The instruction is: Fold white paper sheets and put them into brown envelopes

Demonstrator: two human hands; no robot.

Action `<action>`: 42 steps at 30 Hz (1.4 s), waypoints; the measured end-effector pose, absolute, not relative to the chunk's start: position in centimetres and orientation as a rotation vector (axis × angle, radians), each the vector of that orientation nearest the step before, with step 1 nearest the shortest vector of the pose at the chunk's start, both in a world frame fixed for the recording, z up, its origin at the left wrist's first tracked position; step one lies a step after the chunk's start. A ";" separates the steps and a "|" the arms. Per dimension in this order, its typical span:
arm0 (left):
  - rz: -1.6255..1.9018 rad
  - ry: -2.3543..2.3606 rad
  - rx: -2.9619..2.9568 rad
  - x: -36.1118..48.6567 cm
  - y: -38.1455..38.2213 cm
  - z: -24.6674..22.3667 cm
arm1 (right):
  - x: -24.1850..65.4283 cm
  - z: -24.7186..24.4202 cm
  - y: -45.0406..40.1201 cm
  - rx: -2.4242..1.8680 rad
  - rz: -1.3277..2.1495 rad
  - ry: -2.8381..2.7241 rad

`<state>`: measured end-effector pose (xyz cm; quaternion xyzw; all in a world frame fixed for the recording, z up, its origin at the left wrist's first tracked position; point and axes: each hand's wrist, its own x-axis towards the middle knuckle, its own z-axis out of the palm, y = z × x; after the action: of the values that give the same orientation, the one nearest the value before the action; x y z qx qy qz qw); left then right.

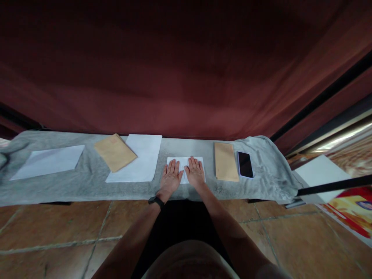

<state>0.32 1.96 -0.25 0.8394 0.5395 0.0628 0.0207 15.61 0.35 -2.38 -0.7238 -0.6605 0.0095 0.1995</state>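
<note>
1. Left hand (171, 177) and right hand (195, 174) lie flat, grasping nothing
2. Small paper (183, 162) is under both, on the table (190, 146), between large sheet (147, 161) and right envelopes (226, 162)
3. Even pressure, from middle outward, should probably make it flat

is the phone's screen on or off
Off, it seems: the phone lies face up on the gray cloth, its screen black with nothing lit.

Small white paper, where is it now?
In the head view, the small white paper lies near the middle under the left hand and right hand, with the large white sheet to its left and brown papers to its right.
</note>
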 end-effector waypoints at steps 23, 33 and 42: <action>0.378 1.684 2.507 -0.7 0.7 -0.5 | 18.5 -2.6 -2.9 -2.124 -0.070 -1.678; 0.601 1.754 2.421 -2.5 -1.8 -1.7 | 18.8 0.5 -4.7 -2.311 0.112 -1.583; 0.526 1.807 2.451 -2.7 -2.6 -1.1 | 19.4 3.3 -4.3 -2.467 0.473 -1.344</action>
<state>-2.73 -2.58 -1.14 0.7929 0.5846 0.1701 0.0258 19.37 -4.29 3.28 -0.8566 -0.4668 0.1643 0.1460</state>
